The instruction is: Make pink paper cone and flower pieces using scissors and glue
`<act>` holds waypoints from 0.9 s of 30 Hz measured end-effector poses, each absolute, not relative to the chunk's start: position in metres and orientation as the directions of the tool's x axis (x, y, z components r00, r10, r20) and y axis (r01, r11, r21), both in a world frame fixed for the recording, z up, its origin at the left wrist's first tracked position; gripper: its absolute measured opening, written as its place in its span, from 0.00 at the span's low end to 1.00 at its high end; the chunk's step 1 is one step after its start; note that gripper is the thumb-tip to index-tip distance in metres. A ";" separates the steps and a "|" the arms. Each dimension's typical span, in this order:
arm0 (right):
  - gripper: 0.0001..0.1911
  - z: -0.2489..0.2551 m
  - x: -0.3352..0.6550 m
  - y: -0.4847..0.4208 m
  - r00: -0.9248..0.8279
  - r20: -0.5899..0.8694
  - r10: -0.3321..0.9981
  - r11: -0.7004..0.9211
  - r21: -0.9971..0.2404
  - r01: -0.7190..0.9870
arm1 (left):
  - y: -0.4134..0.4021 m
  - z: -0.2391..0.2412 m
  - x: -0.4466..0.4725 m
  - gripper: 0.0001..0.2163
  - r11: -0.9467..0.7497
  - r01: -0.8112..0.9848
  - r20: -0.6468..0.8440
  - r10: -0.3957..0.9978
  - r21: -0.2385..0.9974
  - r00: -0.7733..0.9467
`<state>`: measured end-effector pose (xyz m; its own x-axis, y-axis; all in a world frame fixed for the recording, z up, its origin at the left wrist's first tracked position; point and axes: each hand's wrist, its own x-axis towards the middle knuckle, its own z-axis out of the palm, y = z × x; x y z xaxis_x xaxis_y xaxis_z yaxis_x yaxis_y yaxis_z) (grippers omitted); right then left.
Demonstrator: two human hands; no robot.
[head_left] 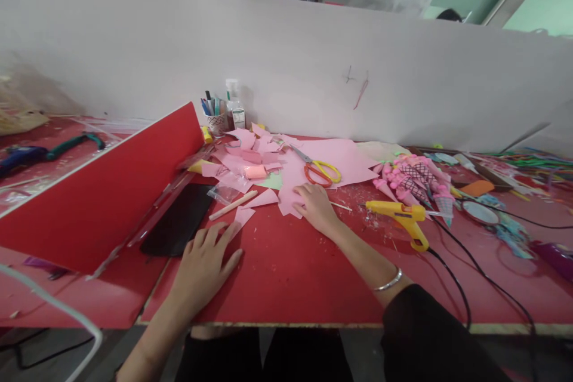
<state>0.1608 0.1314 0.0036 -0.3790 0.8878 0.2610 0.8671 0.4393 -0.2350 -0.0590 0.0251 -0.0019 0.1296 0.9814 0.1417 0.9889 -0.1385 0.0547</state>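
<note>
My left hand point(206, 268) lies palm down on the red tabletop, fingers spread. Its fingertips are by a pink paper scrap point(244, 216) and the dark phone-like slab point(178, 221). My right hand point(317, 209) rests on the lower edge of a large pink paper sheet point(344, 152), its fingers slightly bent and apart, with no grip visible. Just beyond it lie scissors point(320, 171) with orange and yellow handles, on the sheet. A wooden stick point(233, 205) and a pink packet point(255, 172) lie among cut pink pieces between the hands.
A yellow glue gun point(399, 212) with a black cord lies right of my right arm. Behind it are pink cone-shaped pieces point(418, 176). A red upright board point(111, 191) stands at left. A pen cup point(216, 123) and a bottle point(236, 110) stand against the white partition point(286, 65).
</note>
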 end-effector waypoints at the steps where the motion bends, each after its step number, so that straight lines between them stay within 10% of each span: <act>1: 0.16 0.002 0.161 0.132 -0.369 0.269 0.889 0.434 -0.243 0.868 | 0.025 -0.006 -0.060 0.20 -0.131 0.989 0.175 0.978 0.069 0.117; 6: 0.26 -0.003 0.165 0.135 -0.349 0.315 0.883 0.443 -0.306 0.843 | 0.026 -0.023 -0.066 0.20 -0.184 0.971 0.364 0.924 0.155 0.117; 27: 0.12 0.026 0.169 0.125 -0.313 0.499 0.808 0.559 -0.483 0.674 | 0.025 -0.025 -0.064 0.17 -0.363 0.930 0.556 0.784 0.050 0.276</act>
